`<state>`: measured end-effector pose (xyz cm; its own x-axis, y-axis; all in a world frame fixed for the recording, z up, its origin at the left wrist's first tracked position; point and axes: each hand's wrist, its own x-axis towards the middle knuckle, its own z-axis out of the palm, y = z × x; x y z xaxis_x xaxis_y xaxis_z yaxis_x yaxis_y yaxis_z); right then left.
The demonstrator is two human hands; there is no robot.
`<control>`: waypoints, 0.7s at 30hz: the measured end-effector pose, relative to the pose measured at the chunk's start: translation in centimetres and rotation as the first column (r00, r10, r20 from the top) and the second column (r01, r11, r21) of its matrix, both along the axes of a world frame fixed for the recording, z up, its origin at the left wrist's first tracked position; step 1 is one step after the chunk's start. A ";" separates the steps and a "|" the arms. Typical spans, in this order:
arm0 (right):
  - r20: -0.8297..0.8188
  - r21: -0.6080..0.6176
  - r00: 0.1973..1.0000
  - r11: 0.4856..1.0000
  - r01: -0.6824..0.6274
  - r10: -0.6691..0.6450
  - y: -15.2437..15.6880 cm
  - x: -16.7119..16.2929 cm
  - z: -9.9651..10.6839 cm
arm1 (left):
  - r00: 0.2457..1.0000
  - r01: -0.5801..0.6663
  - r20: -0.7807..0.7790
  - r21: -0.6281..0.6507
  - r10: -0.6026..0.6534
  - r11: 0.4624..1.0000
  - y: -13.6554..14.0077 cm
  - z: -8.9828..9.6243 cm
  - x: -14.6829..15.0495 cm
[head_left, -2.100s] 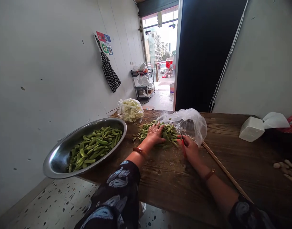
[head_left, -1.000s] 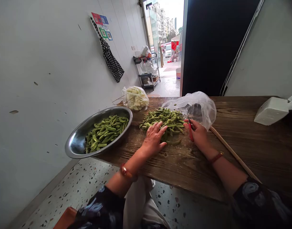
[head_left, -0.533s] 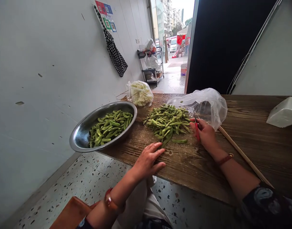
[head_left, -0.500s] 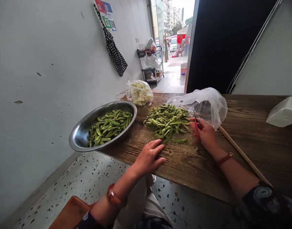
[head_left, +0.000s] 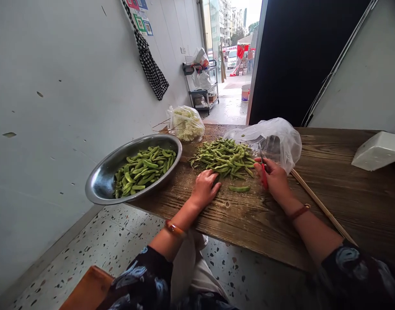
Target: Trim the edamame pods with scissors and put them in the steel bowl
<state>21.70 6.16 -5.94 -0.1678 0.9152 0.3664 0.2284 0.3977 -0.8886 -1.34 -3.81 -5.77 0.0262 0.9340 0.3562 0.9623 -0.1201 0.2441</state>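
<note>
A heap of green edamame pods [head_left: 228,157] lies on the wooden table. At its near left edge is my left hand [head_left: 204,188], fingers bent with their tips against the pods and the thumb apart; no pod shows in its grasp. My right hand [head_left: 275,178] is closed on red-handled scissors [head_left: 264,175], their blades pointing up and away beside the heap's right side. One loose pod [head_left: 239,189] rests between my hands. To the left, a wide metal basin [head_left: 102,183] holds many pods.
Behind the heap lie a crumpled clear plastic bag [head_left: 283,140] and a bag of pale florets [head_left: 187,125]. A wooden stick [head_left: 323,206] runs along the table [head_left: 339,189] on my right. A white block [head_left: 378,150] sits at far right. A wall [head_left: 49,142] borders the basin.
My left hand has moved slightly forward to the heap, its spread fingers now bent against the pods. The right hand keeps hold of the scissors. The view has shifted a little.
</note>
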 end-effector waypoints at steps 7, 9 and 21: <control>0.059 0.035 0.998 0.999 0.014 -0.016 0.1 -0.3 -0.2 | 0.996 0.066 0.042 0.160 -0.074 0.985 -1.1 2.0 2.2; 0.060 0.034 0.998 0.999 0.002 -0.004 0.2 -0.3 -0.2 | 0.991 0.119 0.045 0.179 -0.129 0.977 -0.1 3.0 3.4; 0.075 0.035 0.997 0.999 -0.011 0.008 0.5 -0.8 -0.7 | 0.876 0.218 -0.370 -0.267 -0.308 0.939 5.3 3.1 6.9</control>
<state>20.91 6.69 -6.65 -0.2043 0.9001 0.3849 0.2899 0.4312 -0.8544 5.54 1.48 -2.67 0.3793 0.9235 0.0580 0.9221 -0.3720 -0.1069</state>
